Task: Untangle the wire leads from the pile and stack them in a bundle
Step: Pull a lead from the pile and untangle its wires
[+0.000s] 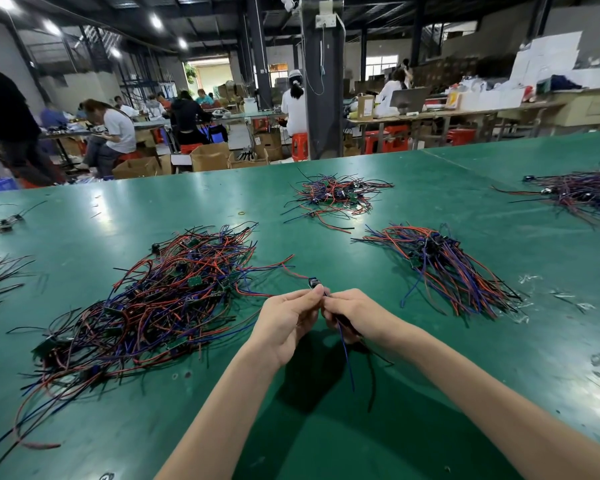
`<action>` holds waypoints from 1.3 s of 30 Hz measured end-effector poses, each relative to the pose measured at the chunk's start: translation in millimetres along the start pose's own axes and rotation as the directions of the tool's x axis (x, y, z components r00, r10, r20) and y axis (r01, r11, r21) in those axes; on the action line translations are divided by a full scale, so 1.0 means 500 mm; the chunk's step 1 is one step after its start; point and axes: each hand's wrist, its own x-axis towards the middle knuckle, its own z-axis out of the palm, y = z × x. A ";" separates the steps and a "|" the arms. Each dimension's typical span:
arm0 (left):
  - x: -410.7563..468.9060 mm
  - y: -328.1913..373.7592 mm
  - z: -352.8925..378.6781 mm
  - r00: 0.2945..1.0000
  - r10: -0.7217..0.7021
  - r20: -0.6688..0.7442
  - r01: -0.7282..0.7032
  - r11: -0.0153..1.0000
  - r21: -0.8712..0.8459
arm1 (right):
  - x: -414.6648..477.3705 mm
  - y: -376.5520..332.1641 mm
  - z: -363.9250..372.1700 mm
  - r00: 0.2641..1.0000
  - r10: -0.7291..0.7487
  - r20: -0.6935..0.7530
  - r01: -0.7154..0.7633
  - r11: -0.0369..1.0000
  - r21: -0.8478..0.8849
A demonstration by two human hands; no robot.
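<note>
Both hands are close together over the green table [413, 393]. The left hand [288, 320] pinches one wire lead [345, 355] up by its little black part [314, 283]. The right hand [350, 313] has its fingers curled round the thin wires, which hang down. The lead looks light and floppy (easy to snag), so I'd hold the hard black bit, not the soft wires. The messy pile [153, 299] lies on the left and the tidy bundle [444, 268] on the right.

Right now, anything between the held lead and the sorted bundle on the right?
Nothing visible: bare table lies between the bundle and the lead, held in left hand and right hand. Its red wire trails toward the pile.
</note>
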 end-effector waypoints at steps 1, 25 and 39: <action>0.000 0.000 0.000 1.000 0.003 -0.011 -0.003 1.000 -0.010 | -0.002 -0.002 0.000 1.000 0.003 0.012 -0.003 1.000 0.018; 0.003 -0.011 -0.003 0.988 0.152 0.029 -0.155 0.981 0.121 | -0.016 -0.017 -0.003 0.994 -0.020 0.105 0.038 0.985 -0.167; 0.016 -0.029 0.002 0.888 0.459 -0.041 -0.429 0.856 0.289 | -0.007 -0.014 0.011 1.000 0.005 0.007 -0.007 0.984 0.176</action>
